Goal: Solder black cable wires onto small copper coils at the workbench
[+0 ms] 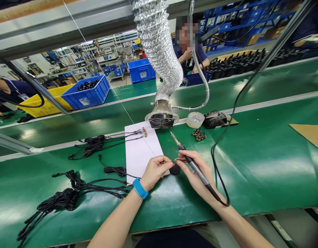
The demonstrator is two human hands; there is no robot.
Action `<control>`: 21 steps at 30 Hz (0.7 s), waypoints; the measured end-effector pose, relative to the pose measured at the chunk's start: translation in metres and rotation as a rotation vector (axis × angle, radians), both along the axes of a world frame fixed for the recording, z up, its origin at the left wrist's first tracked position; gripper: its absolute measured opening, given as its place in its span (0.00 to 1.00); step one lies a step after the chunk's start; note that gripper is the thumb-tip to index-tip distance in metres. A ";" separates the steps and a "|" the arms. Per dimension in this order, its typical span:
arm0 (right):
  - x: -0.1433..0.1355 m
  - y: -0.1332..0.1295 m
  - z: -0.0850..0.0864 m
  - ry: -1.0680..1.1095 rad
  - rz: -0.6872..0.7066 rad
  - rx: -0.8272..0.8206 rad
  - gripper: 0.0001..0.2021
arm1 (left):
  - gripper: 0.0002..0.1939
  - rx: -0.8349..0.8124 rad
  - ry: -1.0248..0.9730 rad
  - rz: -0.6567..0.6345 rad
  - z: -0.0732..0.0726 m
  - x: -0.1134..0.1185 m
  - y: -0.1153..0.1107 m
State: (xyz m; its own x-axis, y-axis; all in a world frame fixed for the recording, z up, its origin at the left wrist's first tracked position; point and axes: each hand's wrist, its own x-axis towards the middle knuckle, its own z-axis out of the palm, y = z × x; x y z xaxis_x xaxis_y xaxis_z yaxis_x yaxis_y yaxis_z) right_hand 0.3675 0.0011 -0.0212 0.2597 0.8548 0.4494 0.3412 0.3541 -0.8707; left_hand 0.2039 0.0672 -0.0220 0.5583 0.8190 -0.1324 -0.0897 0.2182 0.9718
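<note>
My left hand [157,171], with a blue band at the wrist, pinches something small and dark above a round black piece [175,169]. Close beside it, my right hand [196,168] holds a soldering iron [197,169] between its fingers, the metal tip pointing up and away to the left. The right thumb and fingertips meet at the same small part, whose details are too small to tell. Under and left of the hands lies a white sheet [140,155], with cable ends and small copper-coloured parts [144,132] at its top.
Bundled black cables [58,199] lie at left. A fume extractor [162,117] hangs ahead. Beyond the hands are a tape roll [195,120], small parts [199,134] and a black holder [215,119]. The iron's cord loops at right. Blue bins [86,93] and people are across.
</note>
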 end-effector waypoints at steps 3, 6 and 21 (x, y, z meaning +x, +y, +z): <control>0.000 0.000 -0.001 0.008 -0.003 -0.005 0.14 | 0.19 0.025 0.014 0.073 -0.001 0.002 0.000; 0.000 0.001 -0.001 0.031 -0.010 -0.014 0.14 | 0.17 0.031 0.025 0.092 0.001 0.003 0.000; -0.004 0.001 -0.004 0.164 -0.022 -0.077 0.16 | 0.08 0.149 0.057 0.019 -0.004 -0.001 0.003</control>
